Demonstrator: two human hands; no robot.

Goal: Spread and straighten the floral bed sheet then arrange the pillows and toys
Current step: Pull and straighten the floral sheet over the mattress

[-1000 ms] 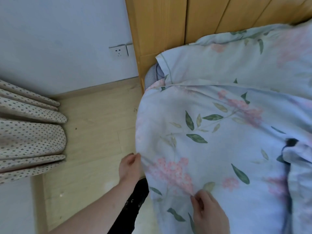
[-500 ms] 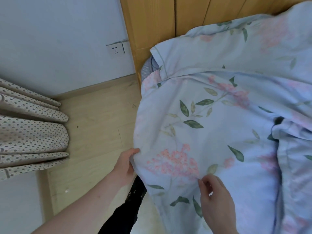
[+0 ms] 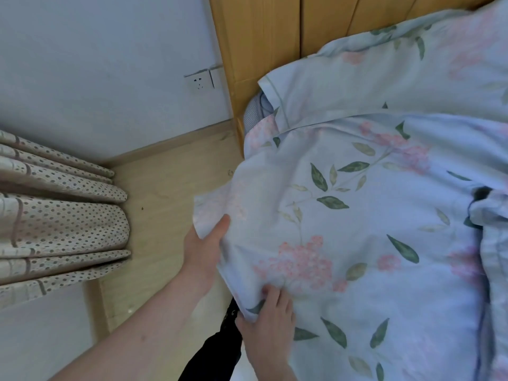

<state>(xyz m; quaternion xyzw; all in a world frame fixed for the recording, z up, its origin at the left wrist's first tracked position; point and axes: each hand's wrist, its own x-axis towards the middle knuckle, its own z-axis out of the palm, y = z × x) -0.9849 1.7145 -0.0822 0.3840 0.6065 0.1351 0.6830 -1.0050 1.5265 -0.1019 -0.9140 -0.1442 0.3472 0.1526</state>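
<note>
Head view is looking down at the left edge of a bed, where the floral bed sheet (image 3: 357,215), pale blue with pink blossoms and green leaves, is lying across the mattress and hanging over its near side. The left hand (image 3: 204,248) is gripping the sheet's loose corner at the bed's edge, its thumb lying on top of the fabric and the other fingers hidden underneath, so that the corner is standing out over the wooden floor (image 3: 165,193). The right hand (image 3: 268,320) is pinching the sheet's edge lower down, fingers curled into the cloth just below a cluster of pink flowers, with the thumb tucked under the hem. The two hands are sitting near each other along the same edge, the fabric between them bunching slightly. A pillow (image 3: 398,72) in matching floral cloth is lying at the head of the bed against the wooden headboard (image 3: 261,37), its lower edge overlapping the sheet. A rumpled fold of the same fabric is rising at the right side of the view. A dotted curtain (image 3: 55,215) is hanging at the left, and a wall socket (image 3: 199,81) is sitting on the white wall beside the headboard.
</note>
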